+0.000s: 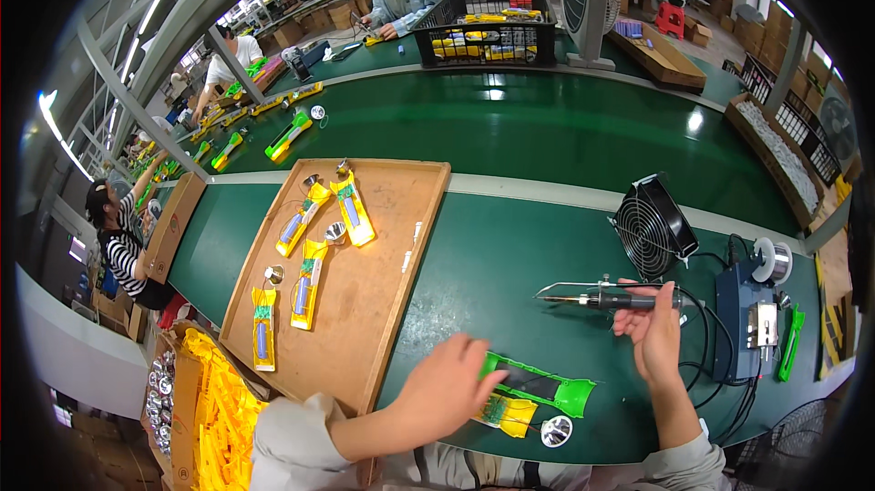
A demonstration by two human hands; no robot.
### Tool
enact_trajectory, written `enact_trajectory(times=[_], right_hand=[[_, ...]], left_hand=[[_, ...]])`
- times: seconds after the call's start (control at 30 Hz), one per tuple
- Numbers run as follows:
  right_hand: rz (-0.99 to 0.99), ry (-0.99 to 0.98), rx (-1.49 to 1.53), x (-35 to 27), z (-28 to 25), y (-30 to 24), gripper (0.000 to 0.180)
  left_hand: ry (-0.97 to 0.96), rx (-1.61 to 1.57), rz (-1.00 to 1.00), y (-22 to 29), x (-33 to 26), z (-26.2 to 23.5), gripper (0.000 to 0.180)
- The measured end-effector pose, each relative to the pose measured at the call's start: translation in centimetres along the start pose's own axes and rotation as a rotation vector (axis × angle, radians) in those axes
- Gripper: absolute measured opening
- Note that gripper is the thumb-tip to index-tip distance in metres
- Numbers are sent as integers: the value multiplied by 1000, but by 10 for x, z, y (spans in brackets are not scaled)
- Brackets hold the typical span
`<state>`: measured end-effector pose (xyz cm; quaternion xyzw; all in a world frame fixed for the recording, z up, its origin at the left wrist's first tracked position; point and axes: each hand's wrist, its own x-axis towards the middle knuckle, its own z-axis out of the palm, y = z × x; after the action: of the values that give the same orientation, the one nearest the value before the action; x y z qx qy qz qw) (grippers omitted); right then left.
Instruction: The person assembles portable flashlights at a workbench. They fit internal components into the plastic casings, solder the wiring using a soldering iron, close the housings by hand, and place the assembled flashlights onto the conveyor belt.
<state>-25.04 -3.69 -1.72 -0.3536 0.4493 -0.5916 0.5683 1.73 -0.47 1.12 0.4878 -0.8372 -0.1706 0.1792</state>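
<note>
My right hand is closed round the black handle of a soldering iron, its tip pointing left above the bench. My left hand reaches over the left end of an open green plastic flashlight casing, its thumb and fingers about that end. Partly under my left hand lies a yellow casing half with a circuit board. A round silver reflector sits at its right. To the left, a brown wooden tray holds several yellow casing halves with blue batteries, boards and reflectors.
A black fan stands behind the soldering iron. At right are a blue soldering station, a solder spool, cables and a green strip. Beyond runs a green conveyor with flashlights, a black crate and co-workers.
</note>
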Motion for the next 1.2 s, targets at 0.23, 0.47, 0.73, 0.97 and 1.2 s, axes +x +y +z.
enact_trajectory(times=[0.23,0.47,0.73,0.97,1.2], right_hand=[[44,84,58,-2,-17,-2,33],[-65,160,130,-1,-15,-3,15],[-74,194,-64,0,-8,-10,12],[-128,177,-125,-13,-1,-8,16],[-214,246,-254,-18,-14,-1,20]], left_hand=[[-150,-72,-277,-15,-5,11,28],[-171,-167,-236,-3,-10,30,25],[26,-322,-60,6,-10,31,19],[160,-418,8,10,-22,34,14],[256,-370,-32,1,-16,40,8]])
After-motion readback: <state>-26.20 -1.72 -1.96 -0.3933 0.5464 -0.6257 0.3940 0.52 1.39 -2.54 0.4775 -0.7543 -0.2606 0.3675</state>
